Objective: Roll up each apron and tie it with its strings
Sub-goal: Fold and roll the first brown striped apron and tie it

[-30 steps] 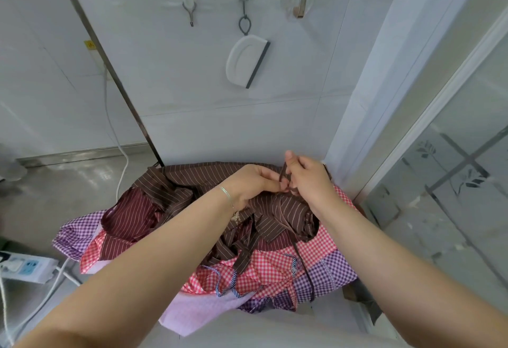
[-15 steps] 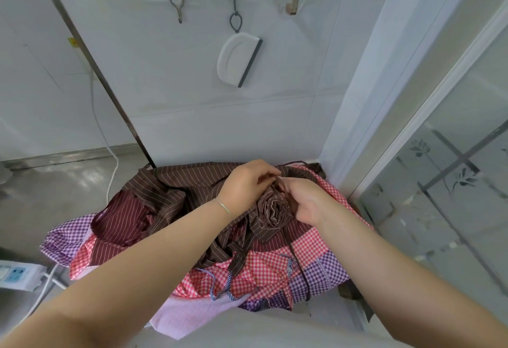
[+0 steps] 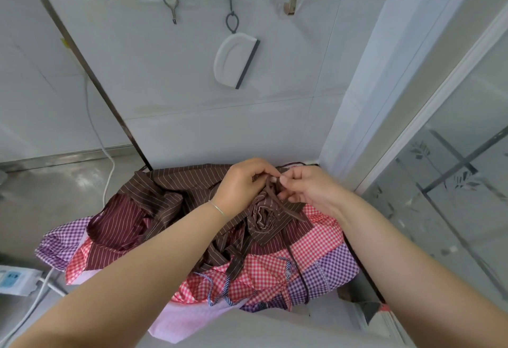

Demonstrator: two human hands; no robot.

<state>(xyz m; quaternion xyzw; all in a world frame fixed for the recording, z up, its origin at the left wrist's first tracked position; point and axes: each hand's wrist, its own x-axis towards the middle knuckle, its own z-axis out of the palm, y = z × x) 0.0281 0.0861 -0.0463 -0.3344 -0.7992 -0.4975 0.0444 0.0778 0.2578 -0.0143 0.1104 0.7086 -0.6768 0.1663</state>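
Note:
A rolled brown striped apron (image 3: pixel 265 217) lies end-on toward me on top of a heap of aprons. My left hand (image 3: pixel 244 182) and my right hand (image 3: pixel 305 187) meet just above the roll, both pinching its brown strings (image 3: pixel 286 209), which cross over the roll. One thin dark string (image 3: pixel 298 270) trails down the front of the heap. Under the roll spread more aprons: brown striped (image 3: pixel 176 185), maroon striped (image 3: pixel 115 226), red checked (image 3: pixel 261 273) and purple checked (image 3: pixel 327 273).
The heap rests against a white tiled wall (image 3: pixel 192 86) with hooks and a hanging white scraper (image 3: pixel 235 60). A glass door (image 3: pixel 453 182) stands on the right. A white cable (image 3: pixel 107 160) and a power strip (image 3: pixel 13 279) lie on the floor at the left.
My hands pulled apart and lower around the roll half a second ago, then came back together above it with the strings. The roll's coiled end now faces me.

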